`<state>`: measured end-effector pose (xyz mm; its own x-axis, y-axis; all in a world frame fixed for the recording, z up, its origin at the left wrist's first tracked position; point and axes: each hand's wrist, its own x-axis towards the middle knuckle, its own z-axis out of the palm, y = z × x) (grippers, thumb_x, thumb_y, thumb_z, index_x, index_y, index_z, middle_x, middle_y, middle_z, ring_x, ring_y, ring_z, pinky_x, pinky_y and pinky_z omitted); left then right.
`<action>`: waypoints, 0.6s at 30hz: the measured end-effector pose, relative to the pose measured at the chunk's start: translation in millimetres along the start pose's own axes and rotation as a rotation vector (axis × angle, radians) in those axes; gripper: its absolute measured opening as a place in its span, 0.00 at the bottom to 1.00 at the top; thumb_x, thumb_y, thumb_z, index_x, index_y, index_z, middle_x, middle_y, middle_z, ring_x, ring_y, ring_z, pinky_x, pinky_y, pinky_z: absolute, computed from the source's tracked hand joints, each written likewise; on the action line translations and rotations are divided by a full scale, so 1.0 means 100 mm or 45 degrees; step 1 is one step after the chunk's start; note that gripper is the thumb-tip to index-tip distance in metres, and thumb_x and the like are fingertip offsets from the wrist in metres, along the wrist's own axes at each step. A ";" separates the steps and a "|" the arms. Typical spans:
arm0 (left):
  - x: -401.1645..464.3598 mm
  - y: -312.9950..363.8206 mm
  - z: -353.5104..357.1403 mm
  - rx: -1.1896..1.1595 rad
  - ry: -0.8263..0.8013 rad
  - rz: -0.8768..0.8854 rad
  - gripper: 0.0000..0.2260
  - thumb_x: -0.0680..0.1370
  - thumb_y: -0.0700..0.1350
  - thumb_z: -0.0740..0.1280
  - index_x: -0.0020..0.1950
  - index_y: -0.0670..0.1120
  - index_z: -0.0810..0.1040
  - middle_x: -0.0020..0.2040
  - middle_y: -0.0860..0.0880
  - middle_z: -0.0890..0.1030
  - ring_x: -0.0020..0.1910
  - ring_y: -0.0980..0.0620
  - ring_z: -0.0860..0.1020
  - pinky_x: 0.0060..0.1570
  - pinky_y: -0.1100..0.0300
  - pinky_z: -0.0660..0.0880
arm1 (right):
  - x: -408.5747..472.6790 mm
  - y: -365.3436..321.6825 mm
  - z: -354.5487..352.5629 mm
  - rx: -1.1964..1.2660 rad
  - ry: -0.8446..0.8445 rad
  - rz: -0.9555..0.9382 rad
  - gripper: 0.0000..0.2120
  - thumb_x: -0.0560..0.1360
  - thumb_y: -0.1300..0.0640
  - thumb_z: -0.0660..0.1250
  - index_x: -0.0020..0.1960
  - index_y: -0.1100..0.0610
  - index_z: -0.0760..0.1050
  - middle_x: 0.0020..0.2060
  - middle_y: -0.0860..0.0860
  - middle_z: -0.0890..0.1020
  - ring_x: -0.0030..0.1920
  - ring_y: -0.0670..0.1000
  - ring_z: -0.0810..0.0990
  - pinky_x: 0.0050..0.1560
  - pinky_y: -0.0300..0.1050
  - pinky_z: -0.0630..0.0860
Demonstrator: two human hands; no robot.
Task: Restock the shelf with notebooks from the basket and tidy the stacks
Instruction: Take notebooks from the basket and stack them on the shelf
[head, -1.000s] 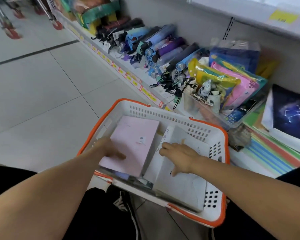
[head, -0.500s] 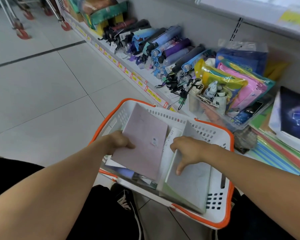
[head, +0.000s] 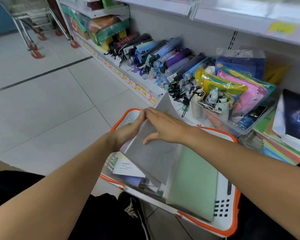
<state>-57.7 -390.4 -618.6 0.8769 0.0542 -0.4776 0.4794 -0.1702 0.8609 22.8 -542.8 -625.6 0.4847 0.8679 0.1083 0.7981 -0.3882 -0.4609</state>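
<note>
Both hands work over the white basket [head: 227, 220] with the orange rim, which sits low in front of the person, just beside the bottom shelf [head: 145, 82]. The left hand [head: 128, 130] is under the left edge of a raised grey notebook [head: 151, 156], its fingers curling up along that edge so that their tips show at the top corner — it grips the book from beneath. The right hand [head: 166, 129] lies flat on the notebook's upper face with fingers straight and the thumb spread toward the near side; it presses down and wraps around nothing. The 2 sets of fingertips almost meet at the book's far corner. The grey notebook is tilted, its far end lifted above the basket rim and its near end down inside. Just to its right a green notebook [head: 192, 186] leans in the basket, partly under the grey one. Below them lie a white sheet with printed text [head: 126, 168] and a purple notebook [head: 128, 180]. On the shelf, folded umbrellas [head: 163, 56] lie in a row, then clear pouches of coloured goods [head: 232, 90], and at far right a dark notebook with a constellation cover [head: 296, 116] on a stack of coloured notebooks [head: 275, 153]. A cart [head: 33, 19] stands at the aisle's far end.
</note>
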 end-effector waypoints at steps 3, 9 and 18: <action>-0.09 0.04 -0.07 0.061 -0.200 0.010 0.23 0.70 0.51 0.76 0.62 0.45 0.79 0.57 0.43 0.83 0.58 0.44 0.81 0.63 0.47 0.75 | -0.01 -0.03 -0.11 0.157 0.132 0.029 0.46 0.62 0.51 0.82 0.73 0.51 0.62 0.67 0.48 0.65 0.49 0.45 0.74 0.51 0.42 0.73; -0.09 0.41 -0.13 -0.253 -0.134 0.210 0.20 0.72 0.34 0.70 0.65 0.40 0.76 0.59 0.38 0.81 0.55 0.39 0.80 0.52 0.47 0.80 | -0.17 0.13 -0.78 0.154 0.330 0.243 0.42 0.71 0.54 0.76 0.79 0.50 0.57 0.79 0.50 0.53 0.77 0.50 0.57 0.75 0.42 0.57; -0.29 1.78 -0.16 -0.571 -0.068 0.647 0.16 0.72 0.38 0.66 0.59 0.45 0.78 0.49 0.48 0.86 0.45 0.49 0.85 0.40 0.56 0.82 | -0.51 -0.19 -1.95 1.429 0.861 0.589 0.27 0.74 0.48 0.73 0.69 0.56 0.72 0.59 0.52 0.83 0.57 0.52 0.83 0.62 0.55 0.78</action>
<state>2.5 -406.6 -449.1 0.9997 0.0244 0.0074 -0.0135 0.2633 0.9646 53.1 -640.6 -450.4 0.9574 0.2886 0.0053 -0.0360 0.1375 -0.9898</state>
